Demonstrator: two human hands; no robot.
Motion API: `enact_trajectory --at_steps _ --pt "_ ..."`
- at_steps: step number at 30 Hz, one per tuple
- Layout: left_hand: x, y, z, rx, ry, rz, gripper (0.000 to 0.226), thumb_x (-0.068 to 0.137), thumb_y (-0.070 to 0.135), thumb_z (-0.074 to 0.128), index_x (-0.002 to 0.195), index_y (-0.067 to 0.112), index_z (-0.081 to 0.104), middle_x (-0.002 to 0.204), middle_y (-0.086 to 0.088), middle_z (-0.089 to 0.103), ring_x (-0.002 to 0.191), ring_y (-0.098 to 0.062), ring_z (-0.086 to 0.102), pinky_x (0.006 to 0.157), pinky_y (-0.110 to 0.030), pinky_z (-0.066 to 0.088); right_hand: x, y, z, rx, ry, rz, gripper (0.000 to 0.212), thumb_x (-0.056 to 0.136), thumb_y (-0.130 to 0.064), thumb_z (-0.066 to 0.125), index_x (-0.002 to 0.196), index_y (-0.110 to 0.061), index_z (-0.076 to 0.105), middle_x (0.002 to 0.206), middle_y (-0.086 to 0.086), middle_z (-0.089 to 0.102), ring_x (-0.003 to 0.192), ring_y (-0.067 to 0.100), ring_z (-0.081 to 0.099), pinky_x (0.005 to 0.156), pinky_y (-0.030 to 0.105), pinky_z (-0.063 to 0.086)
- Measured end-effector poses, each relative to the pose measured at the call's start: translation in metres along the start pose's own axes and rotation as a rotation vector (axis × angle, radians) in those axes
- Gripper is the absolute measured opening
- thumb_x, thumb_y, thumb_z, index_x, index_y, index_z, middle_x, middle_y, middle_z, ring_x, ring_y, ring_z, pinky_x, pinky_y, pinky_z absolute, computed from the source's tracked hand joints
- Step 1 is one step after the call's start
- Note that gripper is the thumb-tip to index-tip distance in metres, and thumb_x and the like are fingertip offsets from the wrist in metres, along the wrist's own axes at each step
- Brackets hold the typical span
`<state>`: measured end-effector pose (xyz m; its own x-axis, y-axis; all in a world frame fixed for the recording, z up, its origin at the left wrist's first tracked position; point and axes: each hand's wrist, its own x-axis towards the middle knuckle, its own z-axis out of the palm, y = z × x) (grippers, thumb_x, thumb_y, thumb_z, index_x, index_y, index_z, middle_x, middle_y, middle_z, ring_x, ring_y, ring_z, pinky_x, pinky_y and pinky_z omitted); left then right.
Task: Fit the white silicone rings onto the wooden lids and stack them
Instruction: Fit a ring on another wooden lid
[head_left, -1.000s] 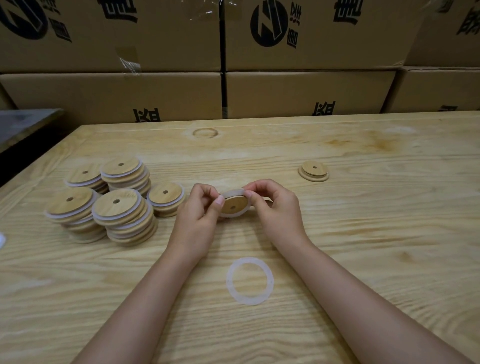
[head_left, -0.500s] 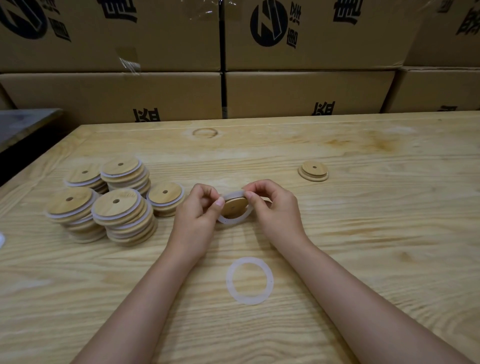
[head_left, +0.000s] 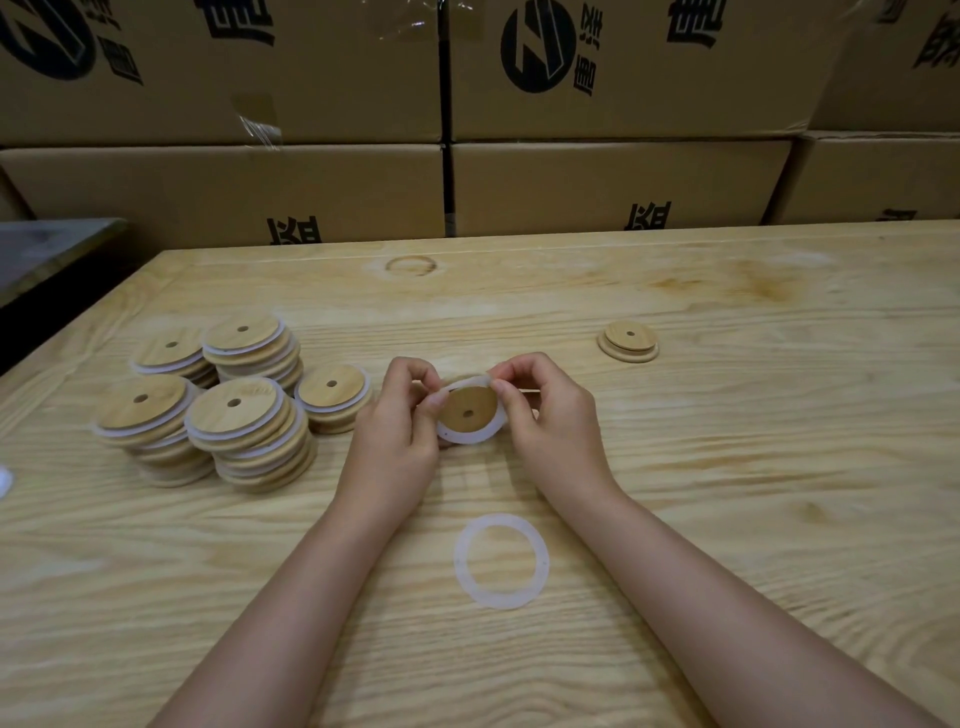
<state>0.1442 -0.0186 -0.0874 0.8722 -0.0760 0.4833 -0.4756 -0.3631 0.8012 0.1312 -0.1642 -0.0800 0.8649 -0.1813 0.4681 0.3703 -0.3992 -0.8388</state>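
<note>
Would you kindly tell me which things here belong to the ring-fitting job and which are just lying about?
Job: held lid, held ring, spare ring, bare lid, finished stacks.
Lying about: cardboard boxes, dark side surface.

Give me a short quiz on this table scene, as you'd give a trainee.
1. True or false: the left hand and the right hand both hold the wooden lid with its white silicone ring.
2. The lone lid without a ring lies to which side of the hands?
3. Where is the loose ring? A) in the left hand B) on the table, nearer the person than the hands C) on the lone lid
Key: 1 true; 2 right; 3 B.
</note>
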Motion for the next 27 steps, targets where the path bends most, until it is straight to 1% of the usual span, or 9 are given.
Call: enact_trajectory --at_steps 1,4,5,7,11,16,19,23,27 --pt "0.0002 -0.0006 0.0003 0.001 0.002 -0.013 0.032 0.094 0.006 0.05 0.082 0.035 0.043 0.072 0.001 0.063 0.06 -0.007 0.054 0.058 -0.028 0.052 -0.0002 -0.0002 0.0 -0.003 0.006 -0.001 0.006 0.091 -0.007 0.058 0.088 -0.011 0.062 0.085 -0.005 0.065 0.08 0.006 0.06 0.07 0.014 0.046" --pt "0.0001 -0.0004 0.0011 0.0 0.014 -0.005 0.029 0.094 0.007 0.051 0.082 0.032 0.044 0.067 0.005 0.06 0.058 0.001 0.053 0.053 -0.011 0.043 -0.0005 -0.0008 0.0003 -0.001 0.023 0.0 0.008 0.091 -0.007 0.058 0.086 -0.014 0.06 0.082 -0.009 0.063 0.078 0.005 0.059 0.069 0.012 0.044" --pt "0.0002 0.0001 0.0012 -0.008 0.014 -0.01 0.028 0.094 0.007 0.051 0.082 0.032 0.044 0.068 0.006 0.059 0.059 0.002 0.053 0.053 -0.009 0.041 -0.0007 -0.001 0.0005 -0.003 0.022 0.001 0.009 0.091 -0.007 0.058 0.086 -0.015 0.06 0.082 -0.009 0.063 0.078 0.005 0.059 0.069 0.012 0.044" --pt "0.0007 -0.0006 0.0015 -0.024 0.01 -0.028 0.026 0.094 0.009 0.051 0.083 0.031 0.045 0.071 0.005 0.06 0.061 0.001 0.054 0.054 -0.014 0.045 -0.0012 -0.0013 0.0006 -0.002 0.017 0.0 0.009 0.091 -0.007 0.058 0.086 -0.014 0.06 0.083 -0.007 0.064 0.079 0.006 0.059 0.07 0.014 0.046" --pt "0.0008 -0.0018 0.0012 -0.068 0.005 -0.087 0.024 0.095 0.009 0.05 0.082 0.029 0.047 0.07 0.004 0.059 0.063 -0.003 0.055 0.063 -0.034 0.052 -0.0019 -0.0023 0.0001 -0.001 0.0 -0.014 0.01 0.09 -0.005 0.059 0.086 -0.013 0.062 0.086 -0.003 0.066 0.08 0.007 0.06 0.074 0.019 0.048" --pt "0.0003 -0.0005 -0.0002 -0.131 0.009 -0.148 0.023 0.095 0.009 0.051 0.08 0.027 0.049 0.07 0.002 0.056 0.071 -0.018 0.055 0.075 -0.057 0.051 -0.0019 -0.002 0.0 0.022 -0.008 0.005 0.009 0.089 -0.006 0.06 0.085 -0.014 0.062 0.085 -0.004 0.066 0.081 0.008 0.061 0.074 0.019 0.049" --pt "0.0008 -0.0005 -0.001 -0.128 0.019 -0.162 0.023 0.094 0.009 0.051 0.08 0.027 0.049 0.071 -0.002 0.056 0.072 -0.024 0.054 0.077 -0.06 0.049 -0.0012 0.0002 0.0006 0.013 -0.019 0.035 0.008 0.09 -0.011 0.061 0.083 -0.016 0.062 0.083 -0.008 0.065 0.079 0.007 0.061 0.07 0.019 0.048" --pt "0.0014 0.0009 -0.0002 -0.101 0.031 -0.159 0.022 0.095 0.011 0.05 0.081 0.028 0.047 0.074 -0.007 0.061 0.077 -0.031 0.06 0.076 -0.057 0.051 0.0018 0.0041 -0.0013 -0.003 -0.053 0.056 0.009 0.091 -0.014 0.06 0.083 -0.018 0.061 0.08 -0.012 0.064 0.076 0.001 0.06 0.069 0.012 0.045" --pt "0.0015 -0.0005 0.0004 -0.106 0.006 -0.145 0.023 0.097 0.014 0.048 0.086 0.034 0.045 0.079 -0.005 0.068 0.079 -0.021 0.066 0.076 -0.052 0.055 0.0036 0.0063 -0.0027 0.039 -0.057 0.083 0.012 0.091 -0.012 0.061 0.082 -0.02 0.061 0.079 -0.014 0.064 0.075 -0.003 0.059 0.07 0.013 0.047"
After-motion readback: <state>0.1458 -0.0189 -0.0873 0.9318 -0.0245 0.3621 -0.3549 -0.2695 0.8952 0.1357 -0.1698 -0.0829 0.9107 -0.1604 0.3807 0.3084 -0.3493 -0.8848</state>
